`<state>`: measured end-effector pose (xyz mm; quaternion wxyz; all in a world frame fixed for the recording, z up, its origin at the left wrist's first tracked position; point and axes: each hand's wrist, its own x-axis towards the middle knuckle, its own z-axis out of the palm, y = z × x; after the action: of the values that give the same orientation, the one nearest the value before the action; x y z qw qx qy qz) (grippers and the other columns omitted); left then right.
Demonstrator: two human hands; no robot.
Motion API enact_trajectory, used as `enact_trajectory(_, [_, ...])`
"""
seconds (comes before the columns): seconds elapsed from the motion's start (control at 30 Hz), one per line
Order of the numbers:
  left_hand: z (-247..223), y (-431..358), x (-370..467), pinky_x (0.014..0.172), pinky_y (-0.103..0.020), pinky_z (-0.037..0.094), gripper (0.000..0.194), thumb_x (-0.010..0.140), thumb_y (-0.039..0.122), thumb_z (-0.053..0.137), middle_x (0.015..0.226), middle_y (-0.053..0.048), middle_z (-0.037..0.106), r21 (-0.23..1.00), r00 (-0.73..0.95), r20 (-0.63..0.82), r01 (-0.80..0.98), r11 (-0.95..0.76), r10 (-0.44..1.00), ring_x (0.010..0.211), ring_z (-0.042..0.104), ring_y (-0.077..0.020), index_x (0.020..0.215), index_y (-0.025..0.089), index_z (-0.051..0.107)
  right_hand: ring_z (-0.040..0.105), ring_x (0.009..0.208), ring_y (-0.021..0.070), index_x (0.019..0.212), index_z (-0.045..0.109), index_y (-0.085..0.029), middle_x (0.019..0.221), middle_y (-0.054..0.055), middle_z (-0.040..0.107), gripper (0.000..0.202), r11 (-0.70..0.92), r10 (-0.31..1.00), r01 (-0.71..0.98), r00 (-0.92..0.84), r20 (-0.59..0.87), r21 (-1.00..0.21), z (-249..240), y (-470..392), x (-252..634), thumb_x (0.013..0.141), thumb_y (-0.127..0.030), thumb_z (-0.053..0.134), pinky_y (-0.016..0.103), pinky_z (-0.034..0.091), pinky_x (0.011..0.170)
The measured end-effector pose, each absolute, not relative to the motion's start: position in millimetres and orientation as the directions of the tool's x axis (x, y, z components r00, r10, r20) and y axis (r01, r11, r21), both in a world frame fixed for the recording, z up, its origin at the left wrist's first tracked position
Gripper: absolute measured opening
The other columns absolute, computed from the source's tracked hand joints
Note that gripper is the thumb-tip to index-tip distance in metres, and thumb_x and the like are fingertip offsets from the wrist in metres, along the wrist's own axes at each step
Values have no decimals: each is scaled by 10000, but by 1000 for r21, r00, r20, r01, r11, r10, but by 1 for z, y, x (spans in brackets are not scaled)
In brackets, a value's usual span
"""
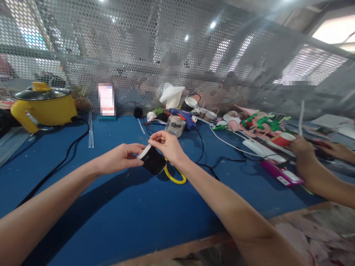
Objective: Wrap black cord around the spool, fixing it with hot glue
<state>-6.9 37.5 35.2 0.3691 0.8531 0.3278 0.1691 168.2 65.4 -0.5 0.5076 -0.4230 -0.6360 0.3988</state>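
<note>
1. Left hand [122,157] is gripping tilted black cup [153,161], thumb and fingers at white rim; steady, light hold probably suits.
2. Right hand [168,147] is pinching cup's rim; small, slow fingertip moves seem best.
3. Cup's inside isn't showing. Just beyond right hand, clear jar [174,128] is standing by glue gun [185,118]; contents unclear.
</note>
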Motion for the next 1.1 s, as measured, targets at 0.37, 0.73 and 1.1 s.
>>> enact_trajectory(0.37, [36, 39, -8, 742, -243, 401, 218, 742, 268, 484, 996, -63, 582, 723, 715, 36, 464, -512, 698, 840, 525, -157, 874, 128, 586, 540, 623, 110, 697, 543, -183, 649, -15, 563, 79, 361, 931, 174, -125, 343, -916, -3, 66, 167, 644, -206, 597, 277, 437, 649])
enact_trajectory(0.73, [37, 41, -13, 767, -245, 404, 138, 746, 239, 490, 994, -65, 572, 731, 729, 105, 405, -550, 676, 849, 525, -144, 760, 132, 576, 581, 711, 137, 786, 593, -182, 740, 25, 624, 122, 286, 955, 141, -124, 270, -948, 2, 66, 168, 710, -271, 563, 310, 437, 720])
enact_trajectory(1.1, [36, 42, -11, 756, -270, 409, 163, 714, 251, 520, 878, -37, 603, 741, 662, 29, 489, -461, 749, 812, 532, -145, 818, 137, 575, 562, 918, 225, 1084, 530, -193, 1017, 87, 605, 518, 297, 877, 210, -446, 179, -931, 1, 40, 185, 625, -394, 658, 379, 454, 771])
